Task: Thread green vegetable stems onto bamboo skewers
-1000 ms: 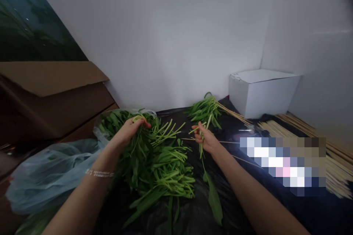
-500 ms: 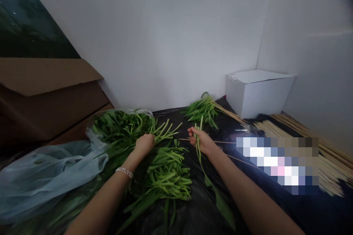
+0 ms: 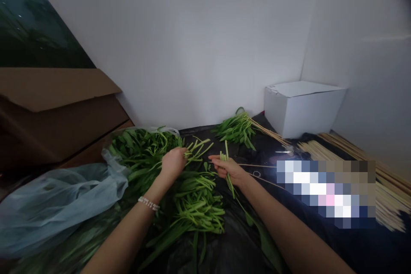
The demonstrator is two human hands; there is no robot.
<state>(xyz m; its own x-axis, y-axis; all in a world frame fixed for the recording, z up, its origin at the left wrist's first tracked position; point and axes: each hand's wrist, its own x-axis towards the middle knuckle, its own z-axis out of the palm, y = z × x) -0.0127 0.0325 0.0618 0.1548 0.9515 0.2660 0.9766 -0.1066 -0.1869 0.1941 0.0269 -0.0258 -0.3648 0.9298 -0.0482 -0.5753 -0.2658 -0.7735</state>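
White walls (image 3: pixel 180 51) meet in a corner well beyond both hands, and a black plastic sheet (image 3: pixel 205 135) covers the surface in front of them. Far to the left of the left hand (image 3: pixel 173 163) sits a brown cardboard box (image 3: pixel 54 111), below a dark glossy panel (image 3: pixel 32 21). Beyond the right hand (image 3: pixel 227 171) stands a white box (image 3: pixel 302 111); farther right lie many wooden skewers (image 3: pixel 340 147), partly hidden by a pixelated patch (image 3: pixel 324 188).

A pale blue plastic bag (image 3: pixel 54 205) lies left of the left hand, beside a heap of water spinach (image 3: pixel 141 150). A second pile of water spinach (image 3: pixel 192 205) lies just below that hand, and a small bundle of water spinach (image 3: pixel 236 130) with skewers poking out lies beyond the right hand.

The left hand curls narrowly over stems at the top of the heap; whether it grips them is hard to tell. The right hand closes around a thin bunch of stems (image 3: pixel 228 182), one long leaf trailing below. A thin skewer (image 3: pixel 257 165) lies just beside it. A beaded bracelet (image 3: pixel 148 204) circles the left wrist.
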